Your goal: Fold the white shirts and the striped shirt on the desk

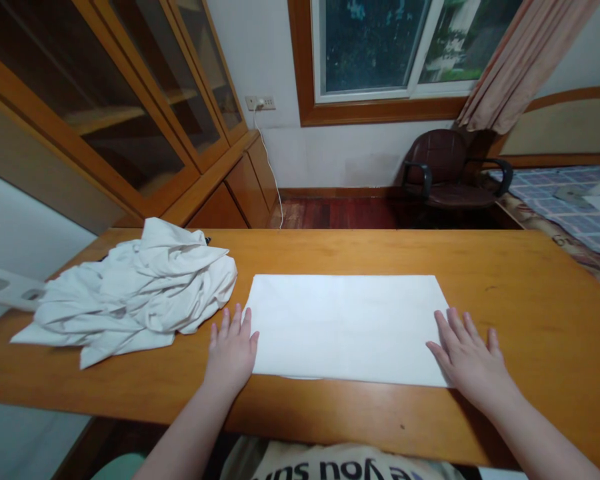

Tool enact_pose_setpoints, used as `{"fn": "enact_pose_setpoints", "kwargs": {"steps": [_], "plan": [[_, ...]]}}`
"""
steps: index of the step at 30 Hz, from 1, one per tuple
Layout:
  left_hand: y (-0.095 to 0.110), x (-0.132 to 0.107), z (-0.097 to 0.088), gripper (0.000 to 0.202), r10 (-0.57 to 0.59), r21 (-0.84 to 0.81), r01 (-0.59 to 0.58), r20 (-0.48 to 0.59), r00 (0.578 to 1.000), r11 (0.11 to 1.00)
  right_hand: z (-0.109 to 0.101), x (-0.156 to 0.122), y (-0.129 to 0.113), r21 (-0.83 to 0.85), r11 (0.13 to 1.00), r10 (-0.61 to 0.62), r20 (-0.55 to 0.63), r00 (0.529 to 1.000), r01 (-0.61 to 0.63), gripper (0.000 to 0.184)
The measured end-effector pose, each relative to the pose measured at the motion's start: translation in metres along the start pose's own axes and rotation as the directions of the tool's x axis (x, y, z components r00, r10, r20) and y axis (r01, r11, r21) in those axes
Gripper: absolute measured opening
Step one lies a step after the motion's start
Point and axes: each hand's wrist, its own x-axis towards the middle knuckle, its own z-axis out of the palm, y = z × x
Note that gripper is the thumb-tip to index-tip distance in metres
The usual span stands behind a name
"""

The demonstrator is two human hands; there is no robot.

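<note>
A flat, folded white cloth point(345, 327) lies spread as a rectangle on the wooden table point(530, 300) in front of me. My left hand point(231, 350) rests flat with fingers stretched out, at the cloth's left edge near its front corner. My right hand point(467, 357) lies flat with fingers spread on the cloth's right front corner. Neither hand holds anything. To the left sits a crumpled heap of white cloths point(135, 293), apart from my left hand.
A wooden glass-door cabinet point(130, 113) stands along the left wall. Beyond the table are a dark brown armchair point(447, 173), a window with a curtain point(515, 60) and a bed with a checked cover point(570, 200) at the right. A wall socket with a cable point(260, 103) is behind.
</note>
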Motion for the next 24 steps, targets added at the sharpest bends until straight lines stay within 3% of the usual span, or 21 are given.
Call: {"fn": "enact_pose_setpoints", "kwargs": {"steps": [3, 6, 9, 12, 16, 19, 24], "plan": [[0.029, 0.005, -0.021, 0.052, 0.07, -0.036, -0.072, -0.041, 0.997, 0.997, -0.012, 0.004, -0.031, 0.089, 0.995, -0.044, -0.067, 0.997, 0.05, 0.064], [0.074, 0.011, -0.03, 0.054, 0.259, -0.148, -0.263, -0.044, 0.965, 0.953, -0.026, 0.013, -0.081, 0.242, 0.948, -0.195, -0.074, 0.978, 0.207, 0.059], [0.12, 0.012, -0.022, 0.052, 0.415, -0.242, -0.42, -0.074, 0.907, 0.875, -0.031, 0.022, -0.128, 0.366, 0.865, -0.364, -0.014, 0.931, 0.343, 0.053], [0.149, 0.01, -0.009, 0.053, 0.456, -0.283, -0.46, -0.084, 0.886, 0.842, -0.028, 0.031, -0.152, 0.402, 0.845, -0.399, 0.037, 0.916, 0.352, 0.052], [0.147, 0.015, -0.001, 0.056, 0.452, -0.282, -0.461, -0.102, 0.886, 0.841, -0.02, 0.041, -0.143, 0.357, 0.876, -0.36, 0.041, 0.932, 0.323, 0.053], [0.131, 0.023, 0.0, 0.06, 0.438, -0.265, -0.445, -0.091, 0.895, 0.855, -0.014, 0.05, -0.119, 0.298, 0.919, -0.285, 0.05, 0.957, 0.258, 0.052], [0.102, 0.038, 0.006, 0.064, 0.311, -0.232, -0.314, -0.054, 0.949, 0.92, -0.004, 0.069, -0.073, 0.201, 0.974, -0.125, 0.077, 0.989, 0.107, 0.056]]}}
